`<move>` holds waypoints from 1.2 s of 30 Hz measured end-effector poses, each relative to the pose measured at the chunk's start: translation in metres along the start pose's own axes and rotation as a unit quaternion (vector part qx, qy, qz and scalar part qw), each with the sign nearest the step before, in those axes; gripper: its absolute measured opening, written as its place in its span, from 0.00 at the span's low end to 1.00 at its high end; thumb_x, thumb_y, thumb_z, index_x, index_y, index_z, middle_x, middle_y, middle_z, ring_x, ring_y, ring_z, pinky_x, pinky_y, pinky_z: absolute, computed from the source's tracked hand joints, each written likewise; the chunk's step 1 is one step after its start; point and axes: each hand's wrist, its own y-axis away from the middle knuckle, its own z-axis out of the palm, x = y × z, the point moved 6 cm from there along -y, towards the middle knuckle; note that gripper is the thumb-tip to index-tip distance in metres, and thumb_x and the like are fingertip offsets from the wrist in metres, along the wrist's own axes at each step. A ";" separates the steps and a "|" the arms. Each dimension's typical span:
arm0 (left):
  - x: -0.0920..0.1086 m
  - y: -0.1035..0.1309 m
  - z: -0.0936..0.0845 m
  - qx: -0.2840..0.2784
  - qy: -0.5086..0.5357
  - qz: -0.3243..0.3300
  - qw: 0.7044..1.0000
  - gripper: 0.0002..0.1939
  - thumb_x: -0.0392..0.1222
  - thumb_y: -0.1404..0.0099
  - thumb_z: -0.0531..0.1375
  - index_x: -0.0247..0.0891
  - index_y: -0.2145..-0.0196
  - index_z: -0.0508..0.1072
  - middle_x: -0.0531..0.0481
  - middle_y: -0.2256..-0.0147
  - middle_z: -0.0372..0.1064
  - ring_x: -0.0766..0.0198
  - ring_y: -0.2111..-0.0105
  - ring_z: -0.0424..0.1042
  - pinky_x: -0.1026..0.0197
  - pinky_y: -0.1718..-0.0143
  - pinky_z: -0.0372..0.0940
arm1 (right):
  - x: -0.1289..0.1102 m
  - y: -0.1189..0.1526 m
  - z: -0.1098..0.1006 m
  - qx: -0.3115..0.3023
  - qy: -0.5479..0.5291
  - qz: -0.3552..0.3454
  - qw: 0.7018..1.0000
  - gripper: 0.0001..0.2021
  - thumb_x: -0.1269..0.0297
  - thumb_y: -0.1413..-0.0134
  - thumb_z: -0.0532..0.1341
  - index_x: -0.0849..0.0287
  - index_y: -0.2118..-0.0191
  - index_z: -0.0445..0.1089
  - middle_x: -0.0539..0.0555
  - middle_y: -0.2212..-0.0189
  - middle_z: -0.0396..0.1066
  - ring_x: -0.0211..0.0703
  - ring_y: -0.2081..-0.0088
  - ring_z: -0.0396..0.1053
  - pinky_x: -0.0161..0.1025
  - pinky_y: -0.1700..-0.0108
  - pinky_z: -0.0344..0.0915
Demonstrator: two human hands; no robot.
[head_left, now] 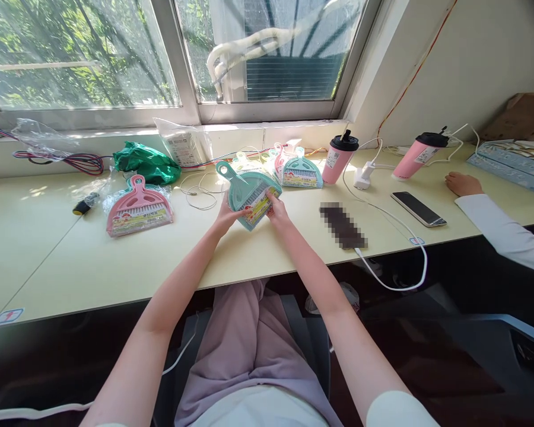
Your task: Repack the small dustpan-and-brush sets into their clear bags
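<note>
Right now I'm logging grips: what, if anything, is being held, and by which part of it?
A teal dustpan: the left hand grips its lower left side, the right hand its right edge. Neither holds the handle.

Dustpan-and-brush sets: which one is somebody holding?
The teal set between the left hand and right hand; the others, including another teal one beside the pink cup, are on the table.

At two o'clock from the middle of the view, a black-lidded pink cup (337,163) is placed beside a white charger (363,176). A phone (419,209) is laid flat at three. At nine, a black-and-yellow handle (82,206) is seen; towards ten, a green plastic bag (146,163) is crumpled. At twelve, a pale pipe (253,42) is framed by the window (267,111).
</note>
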 end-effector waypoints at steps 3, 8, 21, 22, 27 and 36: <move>0.001 -0.001 -0.005 0.015 0.010 0.001 1.000 0.47 0.45 0.60 0.78 0.41 0.43 0.65 0.40 0.45 0.68 0.41 0.41 0.65 0.42 0.40 0.63 | -0.003 0.001 0.006 -0.043 0.007 -0.004 0.999 0.08 0.64 0.46 0.69 0.59 0.64 0.71 0.51 0.69 0.77 0.39 0.67 0.74 0.33 0.66 0.72; 0.006 -0.002 -0.010 0.021 0.025 -0.005 0.999 0.50 0.43 0.60 0.78 0.41 0.40 0.63 0.41 0.48 0.70 0.44 0.43 0.68 0.43 0.41 0.64 | -0.004 0.002 0.014 -0.090 0.036 0.001 0.995 0.09 0.71 0.51 0.70 0.59 0.64 0.70 0.50 0.69 0.77 0.40 0.66 0.74 0.36 0.63 0.73; -0.020 0.017 0.023 -0.154 0.059 -0.176 0.971 0.40 0.46 0.53 0.77 0.41 0.43 0.71 0.36 0.44 0.71 0.41 0.44 0.71 0.43 0.45 0.69 | -0.018 0.011 0.008 -0.057 -0.012 -0.183 0.981 0.17 0.67 0.55 0.68 0.56 0.57 0.69 0.54 0.56 0.77 0.45 0.52 0.74 0.43 0.51 0.74; -0.023 0.019 0.027 -0.175 0.050 -0.189 0.965 0.40 0.45 0.54 0.77 0.40 0.44 0.72 0.35 0.44 0.72 0.41 0.43 0.71 0.42 0.45 0.68 | -0.019 0.012 0.008 -0.055 -0.011 -0.194 0.979 0.18 0.66 0.55 0.68 0.56 0.55 0.70 0.54 0.55 0.77 0.45 0.51 0.74 0.43 0.51 0.74; -0.033 0.023 0.036 -0.198 0.027 -0.196 0.960 0.36 0.45 0.55 0.78 0.35 0.49 0.76 0.31 0.49 0.74 0.40 0.43 0.70 0.37 0.41 0.64 | -0.022 0.021 0.007 -0.027 -0.008 -0.232 0.972 0.20 0.65 0.51 0.66 0.55 0.50 0.69 0.55 0.51 0.76 0.43 0.49 0.73 0.42 0.48 0.73; -0.006 0.015 0.033 -0.165 0.107 -0.108 0.975 0.44 0.58 0.52 0.75 0.43 0.40 0.69 0.35 0.40 0.68 0.40 0.37 0.63 0.41 0.39 0.62 | -0.027 0.014 0.007 -0.033 -0.011 -0.221 0.975 0.16 0.66 0.51 0.65 0.55 0.55 0.69 0.53 0.55 0.76 0.43 0.49 0.73 0.43 0.48 0.73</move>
